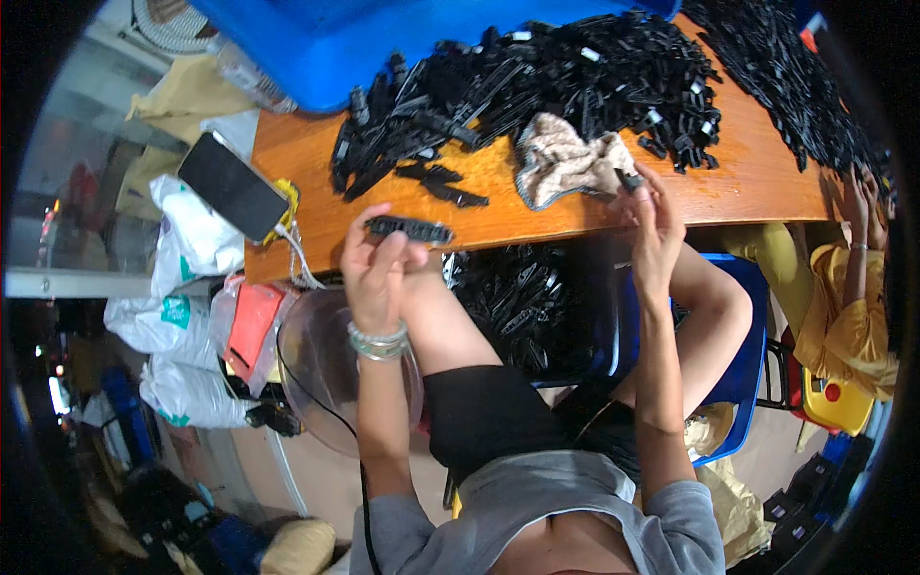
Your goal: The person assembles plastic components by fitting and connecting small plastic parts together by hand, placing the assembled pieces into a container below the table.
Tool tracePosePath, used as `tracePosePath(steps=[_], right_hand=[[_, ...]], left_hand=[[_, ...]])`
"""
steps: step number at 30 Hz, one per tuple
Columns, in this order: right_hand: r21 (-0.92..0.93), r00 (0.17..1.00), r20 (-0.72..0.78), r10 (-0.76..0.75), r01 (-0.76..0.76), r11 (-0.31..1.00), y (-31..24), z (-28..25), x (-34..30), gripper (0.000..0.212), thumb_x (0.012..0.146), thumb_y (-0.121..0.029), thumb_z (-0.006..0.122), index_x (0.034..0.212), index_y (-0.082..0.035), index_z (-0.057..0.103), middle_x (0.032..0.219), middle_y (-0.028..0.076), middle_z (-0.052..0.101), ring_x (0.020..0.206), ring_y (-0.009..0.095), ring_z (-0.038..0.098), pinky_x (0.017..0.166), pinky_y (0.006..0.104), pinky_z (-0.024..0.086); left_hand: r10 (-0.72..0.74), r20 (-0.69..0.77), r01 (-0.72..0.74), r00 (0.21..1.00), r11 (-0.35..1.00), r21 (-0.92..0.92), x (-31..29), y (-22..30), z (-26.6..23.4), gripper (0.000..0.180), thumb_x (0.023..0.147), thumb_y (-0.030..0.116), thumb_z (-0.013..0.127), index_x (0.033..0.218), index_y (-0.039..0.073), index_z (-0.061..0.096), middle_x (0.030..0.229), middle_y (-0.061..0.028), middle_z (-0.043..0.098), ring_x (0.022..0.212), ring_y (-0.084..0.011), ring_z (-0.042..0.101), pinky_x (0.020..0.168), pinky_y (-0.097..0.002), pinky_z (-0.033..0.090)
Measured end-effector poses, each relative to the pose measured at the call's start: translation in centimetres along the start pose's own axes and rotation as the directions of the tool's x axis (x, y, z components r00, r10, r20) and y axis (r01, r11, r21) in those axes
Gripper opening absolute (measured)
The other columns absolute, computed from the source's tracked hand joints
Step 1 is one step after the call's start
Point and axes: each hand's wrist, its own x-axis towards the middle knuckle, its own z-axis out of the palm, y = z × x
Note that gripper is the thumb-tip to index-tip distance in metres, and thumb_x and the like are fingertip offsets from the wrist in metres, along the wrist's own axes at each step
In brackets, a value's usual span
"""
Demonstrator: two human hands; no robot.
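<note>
My left hand (376,268) grips a long black plastic part (410,229) with a ribbed, slotted face, held level over the table's near edge. Farther right, my right hand (654,218) pinches a small dark piece (629,179) between thumb and fingers; its exact kind is too small to make out. Just left of that hand a crumpled beige cloth (565,158) lies on the wooden table (767,192). Behind the cloth spreads a big heap of black plastic parts (537,81). A few loose black strips (443,182) lie between the heap and my left hand.
A large blue tray (326,57) stands at the back left. A phone (233,185) with a cable rests at the table's left end. Below the table edge are a bin of black parts (522,307) and a blue tub (743,383). A co-worker's hands (862,206) are at the far right.
</note>
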Motion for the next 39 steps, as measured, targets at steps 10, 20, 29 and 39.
tracePosePath(steps=[10,20,29,39], right_hand=[[0.214,0.988,0.134,0.082,-0.11,0.971,0.4,1.2,-1.0,0.031,0.102,-0.021,0.043,0.123,-0.002,0.056,0.082,0.007,0.064,0.065,0.012,0.06,0.057,0.0209,0.043],[0.156,0.942,0.275,0.191,-0.24,0.958,-0.8,0.7,-1.8,0.036,0.094,-0.006,0.056,0.129,0.001,0.053,0.085,0.005,0.064,0.068,0.01,0.058,0.061,0.0207,0.044],[-0.256,0.929,0.371,-0.003,0.105,0.961,-1.8,0.4,-0.7,0.022,0.082,-0.001,0.068,0.104,0.0,0.07,0.092,0.007,0.066,0.08,0.016,0.061,0.075,0.0265,0.048],[-0.343,0.857,0.513,-0.052,0.26,0.903,-1.2,0.0,-1.0,0.027,0.074,-0.009,0.074,0.1,-0.001,0.071,0.088,0.01,0.063,0.088,0.025,0.057,0.083,0.0338,0.044]], left_hand=[[-0.295,-0.342,0.436,0.892,0.76,0.482,-11.6,2.5,-16.4,0.023,0.084,0.004,0.067,0.104,0.001,0.057,0.075,-0.0081,0.064,0.062,-0.0163,0.063,0.055,-0.0273,0.05],[0.183,0.146,-0.228,0.972,0.885,0.406,-2.4,0.6,1.3,0.015,0.089,-0.003,0.057,0.103,-0.001,0.054,0.118,-0.0209,0.056,0.082,-0.021,0.064,0.077,-0.0297,0.054],[0.11,0.442,-0.422,0.89,0.566,0.709,1.6,-3.7,6.6,0.023,0.074,0.003,0.073,0.094,-0.002,0.063,0.1,-0.0138,0.06,0.092,-0.0319,0.06,0.08,-0.037,0.049],[0.116,0.463,-0.466,0.879,0.417,0.78,2.2,-4.2,6.2,0.024,0.07,0.008,0.077,0.091,-0.001,0.068,0.082,-0.0077,0.053,0.076,-0.0228,0.048,0.068,-0.0346,0.042]])
